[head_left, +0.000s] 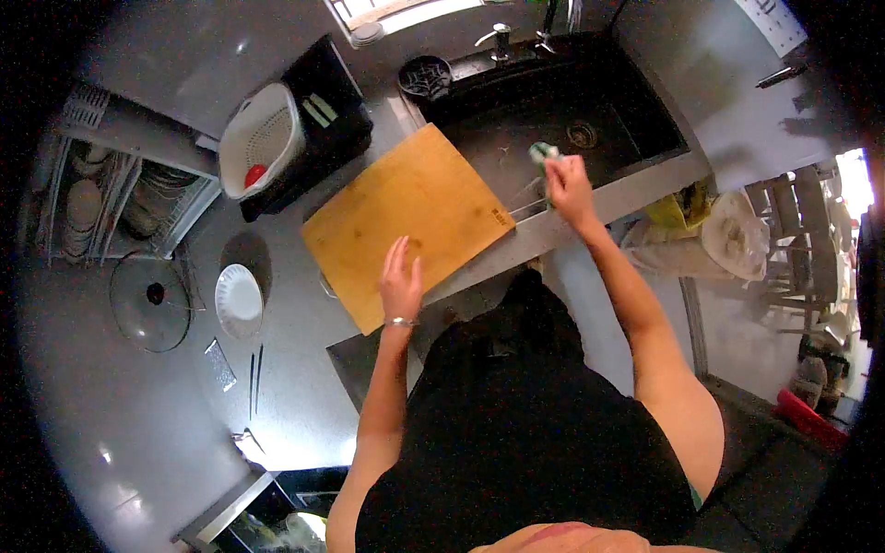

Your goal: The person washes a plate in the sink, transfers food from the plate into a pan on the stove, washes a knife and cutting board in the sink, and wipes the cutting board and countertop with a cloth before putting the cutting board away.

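A wooden cutting board [406, 217] lies tilted across the counter, with one corner by the sink's front edge. My left hand [401, 284] rests at the board's near edge, fingers stretched out and slightly apart, holding nothing. Over the black sink [636, 88], near its front rim, my right hand [570, 192] is closed around a small green-and-white thing [542, 152]. Only its top sticks out above the fingers, and its kind is unclear.
A white colander [261, 138] with a red item [255, 174] stands beside a black container [336, 120]. To the left are a white bowl [239, 300], chopsticks [254, 382], a glass lid [149, 309] and a dish rack [189, 217]. A lined bin [682, 249] stands right.
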{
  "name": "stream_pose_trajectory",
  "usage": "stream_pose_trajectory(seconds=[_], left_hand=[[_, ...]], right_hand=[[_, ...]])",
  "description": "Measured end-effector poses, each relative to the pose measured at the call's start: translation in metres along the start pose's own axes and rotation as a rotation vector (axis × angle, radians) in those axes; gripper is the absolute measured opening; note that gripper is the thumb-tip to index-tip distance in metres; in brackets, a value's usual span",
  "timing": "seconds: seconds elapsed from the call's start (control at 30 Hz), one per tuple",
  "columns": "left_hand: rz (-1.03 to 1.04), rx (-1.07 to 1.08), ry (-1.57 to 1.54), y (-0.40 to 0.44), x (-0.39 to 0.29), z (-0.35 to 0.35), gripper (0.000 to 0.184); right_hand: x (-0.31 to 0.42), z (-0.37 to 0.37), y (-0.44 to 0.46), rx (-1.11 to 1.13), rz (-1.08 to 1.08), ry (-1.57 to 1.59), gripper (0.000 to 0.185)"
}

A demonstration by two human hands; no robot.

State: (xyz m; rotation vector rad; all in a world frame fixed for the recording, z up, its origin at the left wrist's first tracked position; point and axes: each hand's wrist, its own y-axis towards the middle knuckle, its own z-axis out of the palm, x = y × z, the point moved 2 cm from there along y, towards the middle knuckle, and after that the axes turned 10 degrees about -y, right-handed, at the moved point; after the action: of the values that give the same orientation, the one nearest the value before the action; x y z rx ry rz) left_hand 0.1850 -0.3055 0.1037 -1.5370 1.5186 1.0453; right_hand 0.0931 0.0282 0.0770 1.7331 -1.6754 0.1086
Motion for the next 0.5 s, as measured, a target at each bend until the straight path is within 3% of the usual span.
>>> stream_pose_trajectory(seconds=[0.07,0.1,0.17,0.27,0.4,0.5], left_hand=[[0.005,0.044,-0.064,0.02,-0.013,0.028,0.038],[0.002,0.06,-0.057,0.026,-0.017,0.038,0.037],[-0.001,0.095,-0.051,0.033,-0.022,0.057,0.036],[0.108,0.145,0.118,0.033,-0.013,0.072,0.034],[0.059,0.171,0.088,0.028,-0.004,0.09,0.031],[-0.006,0.159,-0.014,0.027,0.001,0.111,0.03]], right_hand=[[0.026,-0.005,-0.031,0.088,-0.276,-0.174,0.024],[0.032,0.002,-0.056,0.079,-0.313,-0.115,0.031],[0.032,0.035,-0.1,0.172,-0.317,-0.148,0.021],[0.014,0.047,-0.111,0.243,-0.171,-0.157,0.019],[-0.057,0.026,-0.068,0.157,0.033,-0.359,0.019],[-0.177,0.01,-0.023,0.246,0.386,-0.283,0.025]])
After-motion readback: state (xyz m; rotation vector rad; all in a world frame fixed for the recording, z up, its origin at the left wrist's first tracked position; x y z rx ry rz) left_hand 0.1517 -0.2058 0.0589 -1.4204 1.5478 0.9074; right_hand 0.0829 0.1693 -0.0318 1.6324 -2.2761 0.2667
